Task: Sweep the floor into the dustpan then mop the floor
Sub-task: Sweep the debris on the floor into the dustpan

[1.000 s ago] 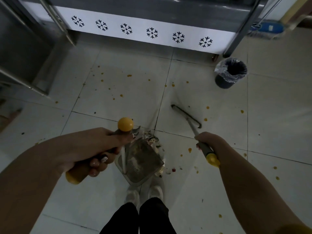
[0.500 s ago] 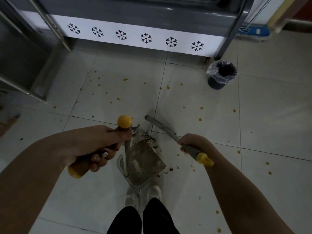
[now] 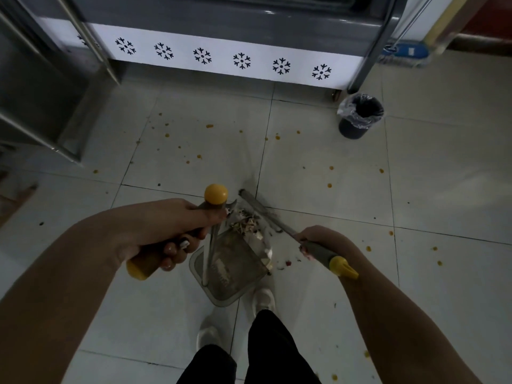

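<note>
Four curled fingers (image 3: pixel 173 249) of the left hand (image 3: pixel 163 228) were wrapped round the grey grip of the dustpan handle (image 3: pixel 215 195), between its yellow knob and its yellow butt. From that grip a thin metal rod ran down to the dustpan (image 3: pixel 232 275), which sat on the tiled floor (image 3: pixel 332 300) just ahead of two white shoes (image 3: pixel 263 297). A heap of debris (image 3: pixel 246 224) lay at the pan's far mouth. The right hand (image 3: pixel 324 239) had its fingers (image 3: pixel 304 249) closed round the grey grip of the broom (image 3: pixel 318 250), just above its yellow end cap. The blurred broom head lay at the pan's mouth, beside the heap. Orange spots and dark crumbs dotted the tiles around. Farther off, a dark bin (image 3: pixel 360 117) with a plastic liner stood near a cabinet (image 3: pixel 221 56) marked with snowflakes. A blue mop (image 3: pixel 407 52) rested at the far right.
</note>
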Demonstrator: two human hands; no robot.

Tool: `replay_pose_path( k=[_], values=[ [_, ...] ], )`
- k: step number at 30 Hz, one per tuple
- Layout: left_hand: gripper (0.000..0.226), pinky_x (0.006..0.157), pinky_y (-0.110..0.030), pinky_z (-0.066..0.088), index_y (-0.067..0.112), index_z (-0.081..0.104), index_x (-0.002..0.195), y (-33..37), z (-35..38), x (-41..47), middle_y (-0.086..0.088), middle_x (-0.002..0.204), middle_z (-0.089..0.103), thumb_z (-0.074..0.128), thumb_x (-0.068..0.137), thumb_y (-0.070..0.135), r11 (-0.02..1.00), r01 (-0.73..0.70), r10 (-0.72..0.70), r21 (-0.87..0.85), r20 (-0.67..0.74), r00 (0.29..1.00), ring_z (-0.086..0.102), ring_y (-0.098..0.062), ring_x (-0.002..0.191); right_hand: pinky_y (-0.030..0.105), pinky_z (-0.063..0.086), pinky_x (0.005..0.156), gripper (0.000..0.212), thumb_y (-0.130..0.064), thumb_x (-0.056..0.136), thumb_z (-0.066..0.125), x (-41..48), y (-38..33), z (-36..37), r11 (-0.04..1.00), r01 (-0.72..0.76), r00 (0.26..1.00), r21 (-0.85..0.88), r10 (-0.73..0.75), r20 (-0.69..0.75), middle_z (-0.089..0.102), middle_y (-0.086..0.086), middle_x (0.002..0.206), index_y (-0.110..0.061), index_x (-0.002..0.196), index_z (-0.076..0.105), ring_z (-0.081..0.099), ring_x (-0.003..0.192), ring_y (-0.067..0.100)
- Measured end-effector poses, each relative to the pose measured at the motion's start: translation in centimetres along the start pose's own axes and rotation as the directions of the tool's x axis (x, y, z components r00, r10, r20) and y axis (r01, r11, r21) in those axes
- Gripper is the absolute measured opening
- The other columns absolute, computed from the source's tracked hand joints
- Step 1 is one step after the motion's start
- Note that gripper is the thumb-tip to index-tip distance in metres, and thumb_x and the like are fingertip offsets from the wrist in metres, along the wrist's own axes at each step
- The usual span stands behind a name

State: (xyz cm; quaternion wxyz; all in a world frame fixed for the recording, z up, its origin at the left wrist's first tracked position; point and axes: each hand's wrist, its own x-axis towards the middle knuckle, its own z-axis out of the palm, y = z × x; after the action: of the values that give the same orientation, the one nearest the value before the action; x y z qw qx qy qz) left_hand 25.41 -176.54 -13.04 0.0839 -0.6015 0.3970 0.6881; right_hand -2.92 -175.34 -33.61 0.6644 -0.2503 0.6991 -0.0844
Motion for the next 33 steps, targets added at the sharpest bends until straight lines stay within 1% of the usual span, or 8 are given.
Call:
replay_pose_path(
  k=[4,9,13,16,19,24,29,33],
  values=[
    [0.052,0.037,-0.018,0.033,0.014,0.046,0.063,-3.1,-0.5,-2.1,0.001,0.044,0.038,0.068,0.049,0.059,0.997,-0.041,0.041,0.061,0.006,0.999,0.032,-0.010,0.031,0.015,0.039,0.034,0.022,-0.010,0.094,0.047,-2.5,3.8,2.9,0.989,-0.141,0.977,0.041,0.146,-0.156,0.052,0.001,0.035,-0.008,0.072,0.049,0.048,0.027,0.010],
    [0.056,0.037,-0.018,0.033,0.012,0.044,0.067,-7.0,-1.6,-3.7,0.002,0.044,0.036,0.063,0.049,0.061,0.988,-0.106,0.104,0.113,0.026,0.994,0.031,-0.009,0.032,0.025,0.042,0.042,0.022,-0.003,0.096,0.042,-4.3,7.1,7.9,0.981,-0.123,0.956,0.149,0.158,-0.248,0.050,0.009,0.064,-0.006,0.074,0.046,0.050,0.048,0.017],
    [0.055,0.037,-0.019,0.035,0.012,0.045,0.067,-9.5,-2.5,-4.1,0.002,0.044,0.038,0.063,0.055,0.063,0.982,-0.113,0.113,0.150,0.005,0.994,0.033,-0.009,0.032,0.027,0.047,0.041,0.025,0.006,0.096,0.037,-4.2,9.2,12.4,0.919,-0.066,0.975,0.388,0.141,-0.170,0.044,0.013,0.074,-0.008,0.075,0.043,0.052,0.052,0.025],
    [0.053,0.037,-0.018,0.035,0.012,0.045,0.066,-11.2,-3.1,-4.1,0.002,0.044,0.038,0.062,0.057,0.062,0.983,-0.108,0.107,0.146,0.012,0.994,0.033,-0.009,0.032,0.022,0.047,0.037,0.022,-0.004,0.094,0.043,-3.6,9.3,14.9,0.916,-0.143,0.972,0.374,0.202,-0.121,0.050,0.009,0.072,-0.009,0.073,0.048,0.052,0.058,0.019],
    [0.053,0.038,-0.018,0.035,0.012,0.046,0.065,-12.3,-3.6,-4.4,0.002,0.044,0.038,0.062,0.057,0.061,0.982,-0.095,0.093,0.161,0.018,0.996,0.033,-0.009,0.032,0.016,0.041,0.031,0.021,-0.012,0.096,0.043,-3.2,8.1,16.2,0.866,-0.187,0.973,0.464,0.227,-0.032,0.055,0.007,0.060,-0.008,0.075,0.046,0.055,0.038,0.013],
    [0.052,0.036,-0.020,0.034,0.011,0.044,0.066,-12.9,-4.3,-4.9,0.003,0.044,0.037,0.061,0.056,0.060,0.982,-0.099,0.097,0.164,0.022,0.995,0.031,-0.008,0.033,0.020,0.045,0.031,0.029,-0.017,0.097,0.041,-3.6,6.2,14.7,0.648,-0.276,0.959,0.710,0.231,0.162,0.051,0.006,0.039,-0.005,0.072,0.046,0.052,0.028,0.015],
    [0.051,0.038,-0.019,0.033,0.011,0.043,0.066,-12.9,-4.7,-4.9,0.001,0.045,0.036,0.061,0.061,0.058,0.982,-0.089,0.086,0.168,0.022,0.996,0.031,-0.009,0.034,0.014,0.038,0.032,0.019,-0.013,0.094,0.046,-4.0,6.6,14.0,0.843,-0.101,0.975,0.529,0.190,-0.115,0.054,0.003,0.044,-0.008,0.075,0.046,0.050,0.029,0.009],
    [0.052,0.039,-0.019,0.034,0.011,0.044,0.066,-13.4,-5.0,-4.7,0.001,0.045,0.037,0.062,0.057,0.059,0.983,-0.097,0.093,0.155,0.035,0.995,0.031,-0.009,0.034,0.016,0.040,0.034,0.018,-0.012,0.094,0.047,-3.8,10.0,11.6,0.888,-0.123,0.943,0.444,0.243,-0.226,0.052,0.007,0.063,-0.008,0.076,0.047,0.050,0.029,0.011]
  ],
)
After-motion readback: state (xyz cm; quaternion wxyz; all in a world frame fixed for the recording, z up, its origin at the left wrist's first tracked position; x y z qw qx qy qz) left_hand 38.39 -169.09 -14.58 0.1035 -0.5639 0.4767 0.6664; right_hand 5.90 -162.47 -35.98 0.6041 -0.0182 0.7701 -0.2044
